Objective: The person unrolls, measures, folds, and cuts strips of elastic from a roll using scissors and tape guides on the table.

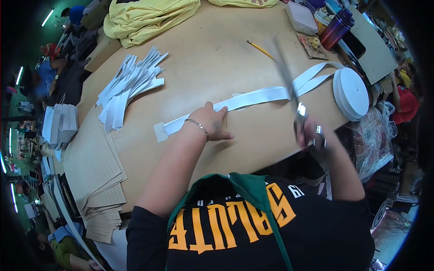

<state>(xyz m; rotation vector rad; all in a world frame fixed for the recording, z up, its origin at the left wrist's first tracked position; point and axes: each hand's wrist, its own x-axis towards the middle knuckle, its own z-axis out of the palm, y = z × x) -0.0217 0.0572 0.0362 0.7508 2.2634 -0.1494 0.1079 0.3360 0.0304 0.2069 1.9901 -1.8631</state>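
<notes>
My left hand [209, 122] lies on a white band [262, 96], fingers spread, pressing it flat against the table. The band's near end rests by a small pale patch [160, 132] on the tabletop. To the right, it loops back to a white roll [356, 94] standing at the table's edge. My right hand [312, 135] grips a pair of scissors [300, 112], blurred by motion, with the blades pointing up and away across the band. Whether the blades touch the band I cannot tell.
Cut white strips [131, 88] are heaped at left, above stacked woven sheets [92, 158]. Yellow cloth [149, 20] lies at the far side. A pencil [261, 49], a plastic container [302, 19] and a purple bottle [337, 29] are farther right. Other people sit at left.
</notes>
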